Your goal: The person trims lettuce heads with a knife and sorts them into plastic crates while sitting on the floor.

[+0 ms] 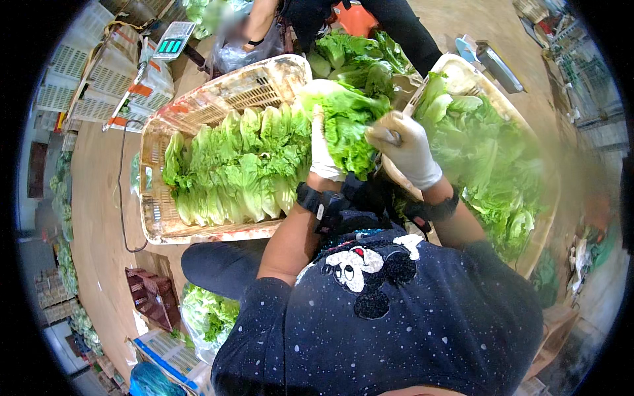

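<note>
My left hand (pixel 324 148), in a white glove, grips a head of leafy lettuce (pixel 346 119) above the gap between two crates. My right hand (pixel 403 146), also gloved, is curled at the lettuce's right side; whether it pinches a leaf is hard to tell. To the left stands a worn plastic crate (pixel 218 236) with rows of lettuce heads (pixel 242 168) packed upright. A second crate (pixel 458 67) on the right holds a heap of loose lettuce (pixel 490 153), partly blurred.
Another person's forearm (pixel 262 24) reaches to a plastic bag (pixel 237 54) at the top. Beyond my hands lies more lettuce (pixel 356 54). A digital scale (pixel 173 42) and stacked crates (pixel 111 69) stand upper left. A maroon basket (pixel 151 294) and bagged lettuce (pixel 210 312) are lower left.
</note>
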The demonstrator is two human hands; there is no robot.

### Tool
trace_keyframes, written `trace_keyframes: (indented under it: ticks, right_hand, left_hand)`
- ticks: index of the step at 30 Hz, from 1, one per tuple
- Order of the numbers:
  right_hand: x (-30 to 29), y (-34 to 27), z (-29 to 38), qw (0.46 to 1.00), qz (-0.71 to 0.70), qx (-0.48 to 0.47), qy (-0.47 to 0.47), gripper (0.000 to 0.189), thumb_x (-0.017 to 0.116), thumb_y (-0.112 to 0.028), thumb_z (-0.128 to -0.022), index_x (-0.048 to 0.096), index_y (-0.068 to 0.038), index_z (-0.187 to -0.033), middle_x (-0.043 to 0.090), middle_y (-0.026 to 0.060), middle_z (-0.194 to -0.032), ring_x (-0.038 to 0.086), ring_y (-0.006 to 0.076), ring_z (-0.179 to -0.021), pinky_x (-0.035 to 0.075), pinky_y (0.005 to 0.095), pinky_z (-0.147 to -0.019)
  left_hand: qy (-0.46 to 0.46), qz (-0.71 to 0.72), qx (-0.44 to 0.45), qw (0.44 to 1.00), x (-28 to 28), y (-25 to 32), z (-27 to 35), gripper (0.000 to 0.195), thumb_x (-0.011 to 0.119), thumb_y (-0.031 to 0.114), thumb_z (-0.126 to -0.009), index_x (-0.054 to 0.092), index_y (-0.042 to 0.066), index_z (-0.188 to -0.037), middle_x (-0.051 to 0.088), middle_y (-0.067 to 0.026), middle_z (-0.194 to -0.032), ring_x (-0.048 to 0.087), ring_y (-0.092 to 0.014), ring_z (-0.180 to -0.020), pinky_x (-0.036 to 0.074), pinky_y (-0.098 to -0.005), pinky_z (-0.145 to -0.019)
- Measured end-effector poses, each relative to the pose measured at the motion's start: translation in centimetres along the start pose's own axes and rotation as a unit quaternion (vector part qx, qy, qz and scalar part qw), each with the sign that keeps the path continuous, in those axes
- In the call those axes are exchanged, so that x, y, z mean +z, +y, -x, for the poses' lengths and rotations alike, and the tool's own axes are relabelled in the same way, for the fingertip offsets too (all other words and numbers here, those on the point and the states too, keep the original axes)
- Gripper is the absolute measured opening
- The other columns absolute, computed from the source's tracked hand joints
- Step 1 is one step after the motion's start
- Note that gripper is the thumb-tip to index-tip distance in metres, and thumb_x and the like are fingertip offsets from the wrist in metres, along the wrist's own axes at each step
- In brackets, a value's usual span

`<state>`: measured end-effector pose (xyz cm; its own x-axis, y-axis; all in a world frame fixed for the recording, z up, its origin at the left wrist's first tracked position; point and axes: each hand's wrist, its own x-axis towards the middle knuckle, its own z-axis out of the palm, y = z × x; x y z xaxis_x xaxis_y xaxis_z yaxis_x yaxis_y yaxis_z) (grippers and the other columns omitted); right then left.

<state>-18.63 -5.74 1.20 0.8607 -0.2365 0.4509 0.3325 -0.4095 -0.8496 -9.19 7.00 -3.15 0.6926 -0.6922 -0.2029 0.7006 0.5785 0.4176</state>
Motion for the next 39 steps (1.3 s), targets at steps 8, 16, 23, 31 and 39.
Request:
trace_keyframes:
  ticks: [8,16,23,31,39]
  right_hand:
    - [-9.4,1.0,3.9,0.936,0.304,0.114,0.133,0.041,0.056,0.005,-0.067,0.064,-0.008,-0.105,0.054,0.0166,-0.114,0.052,0.0284,-0.106,0.041,0.0339,-0.092]
    - [-0.9,-0.7,-0.5,0.993,0.073,0.085,0.047,0.016,0.07,-0.001,-0.072,0.059,-0.002,-0.083,0.059,0.0061,-0.084,0.055,0.0131,-0.074,0.045,0.0231,-0.07]
    - [-4.8,0.0,5.4,0.945,-0.2,0.233,0.114,0.01,0.066,0.002,-0.077,0.057,-0.003,-0.078,0.056,0.0006,-0.077,0.052,0.0093,-0.069,0.042,0.023,-0.063]
    - [-15.8,0.5,8.1,0.862,0.08,0.44,0.237,0.028,0.057,-0.012,-0.082,0.054,-0.004,-0.109,0.057,0.004,-0.084,0.05,0.0103,-0.068,0.042,0.0229,-0.06]
    - [-7.4,3.5,5.1,0.915,-0.166,0.33,0.162,0.034,0.047,-0.019,-0.09,0.046,-0.007,-0.122,0.05,0.0028,-0.093,0.048,0.0125,-0.078,0.041,0.0252,-0.061]
  left_hand:
    - [-0.089,0.058,0.008,0.994,-1.3,1.3,-1.0,0.073,0.037,0.062,-0.087,0.036,0.009,-0.136,0.045,-0.0165,-0.132,0.048,-0.035,-0.115,0.041,-0.05,-0.096]
    - [-0.162,0.074,-0.05,0.983,-2.2,-1.3,-1.8,0.067,0.031,0.056,-0.091,0.03,0.01,-0.139,0.038,-0.0156,-0.138,0.044,-0.034,-0.12,0.038,-0.0482,-0.099]
    - [-0.075,0.043,-0.092,0.992,1.7,-2.7,-1.2,0.058,0.036,0.05,-0.093,0.04,0.008,-0.132,0.05,-0.0134,-0.127,0.053,-0.029,-0.11,0.045,-0.0436,-0.093]
    - [0.045,-0.047,-0.018,0.998,-1.9,1.3,-15.9,0.059,0.031,0.056,-0.092,0.051,0.01,-0.123,0.058,-0.0077,-0.118,0.057,-0.022,-0.103,0.05,-0.0384,-0.082]
    - [-0.152,-0.21,-0.145,0.955,-2.2,9.4,-7.4,0.054,0.041,0.043,-0.093,0.035,0.012,-0.137,0.059,-0.0148,-0.118,0.06,-0.024,-0.101,0.045,-0.0348,-0.088]
